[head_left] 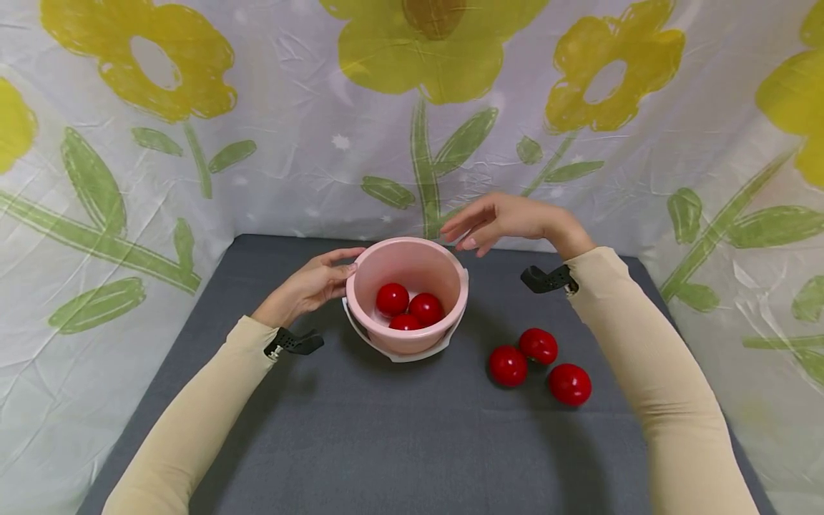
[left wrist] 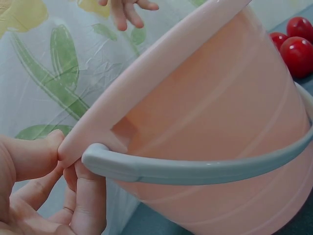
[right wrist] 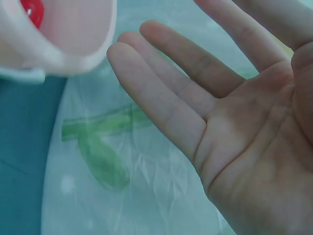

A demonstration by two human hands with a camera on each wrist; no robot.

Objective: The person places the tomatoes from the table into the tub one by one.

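Left hand (head_left: 315,282): grasping. Thumb (left wrist: 36,154) laid against the rim's outer edge, fingers (left wrist: 89,198) bent beneath it; the rim is pinched between them, just beside one end of the handle.

Right hand (head_left: 511,218): released, nothing held. Fingers (right wrist: 161,105) long and relaxed, a little spread, palm showing in the right wrist view; tips directed toward the far right part of the rim, near it but apart.

Bucket (head_left: 412,268): one, pale pink, mouth facing up. Placed immediately right of the left fingertips, and left of and lower than the right fingertips.

Handle (left wrist: 195,171): one, whitish, hanging down round the bucket's near side, its left end next to the left fingers.

Round red items, inside: three, glossy, grouped at the bottom of the bucket: one (head_left: 392,299) nearest the left fingers, a second (head_left: 426,309) to its right, a third (head_left: 405,322) closest to the person, partly hidden by the near rim.

Round red items, outside: three, on the dark grey cloth (head_left: 386,443), nearer the person than the right fingers and well apart from them. Left piece (head_left: 507,365) and far piece (head_left: 538,346) close together; right piece (head_left: 569,384) slightly off from both.

Black wrist mounts: two, one (head_left: 296,341) behind the left fingers, one (head_left: 547,278) behind the right.

Backdrop (head_left: 290,179): white, yellow-flowered, beyond both hands' fingers.
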